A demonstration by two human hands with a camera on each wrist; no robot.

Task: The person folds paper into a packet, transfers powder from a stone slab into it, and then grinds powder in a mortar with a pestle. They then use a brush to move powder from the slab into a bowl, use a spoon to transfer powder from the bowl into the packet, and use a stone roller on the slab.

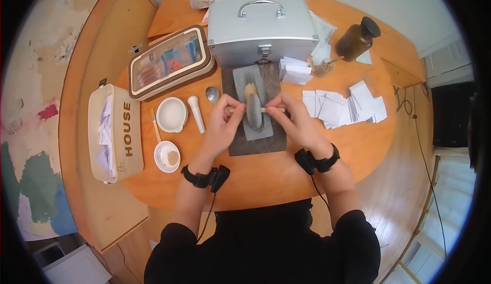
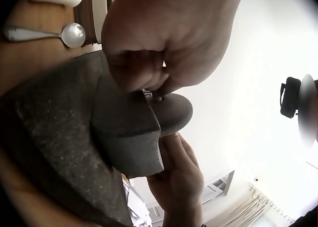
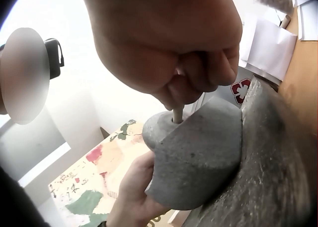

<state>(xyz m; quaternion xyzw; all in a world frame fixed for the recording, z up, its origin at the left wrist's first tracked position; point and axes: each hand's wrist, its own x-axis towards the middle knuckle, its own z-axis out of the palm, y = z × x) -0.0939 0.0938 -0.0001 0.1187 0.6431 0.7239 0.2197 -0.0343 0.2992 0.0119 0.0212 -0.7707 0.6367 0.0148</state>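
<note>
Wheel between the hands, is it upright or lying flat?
Upright: the wheel stands on edge in the trough, left hand and right hand pinching its rod.

Home-like room: wood floor (image 1: 388, 207), curtain (image 2: 241, 212), rounded table (image 1: 255, 179) bearing grinding wheel (image 1: 253, 112), white mortar (image 1: 172, 115), pestle (image 1: 197, 115).

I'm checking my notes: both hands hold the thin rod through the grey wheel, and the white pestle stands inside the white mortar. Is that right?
Not quite: the white pestle isn't inside the white mortar. The head view shows it lying on the table beside the mortar. The left hand and right hand do hold the thin rod through the grey wheel.
</note>
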